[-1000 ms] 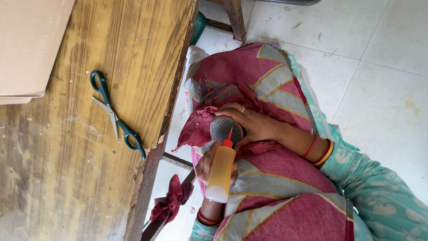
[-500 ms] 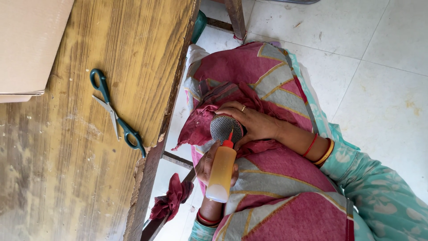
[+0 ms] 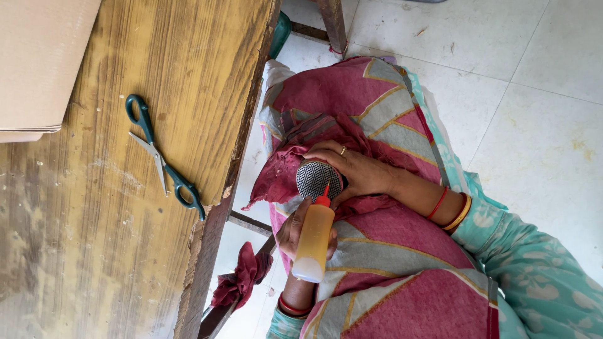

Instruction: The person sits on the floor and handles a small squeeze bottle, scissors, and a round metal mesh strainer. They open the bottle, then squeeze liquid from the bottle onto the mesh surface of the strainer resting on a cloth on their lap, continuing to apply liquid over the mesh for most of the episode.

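White tiled floor [image 3: 534, 56] below, worn wooden table [image 3: 94, 251] alongside with green-handled scissors [image 3: 164, 164] lying idle. In the lap, the right hand [image 3: 352, 169] cups a round perforated metal disc [image 3: 318, 179], steadying it, while the left hand [image 3: 300, 229] clamps a yellow red-nozzled squeeze bottle [image 3: 314, 238], tip touching the mesh.

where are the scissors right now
In the head view the scissors lie on the wooden table, left of the hands, near the table's edge, just below the cardboard.
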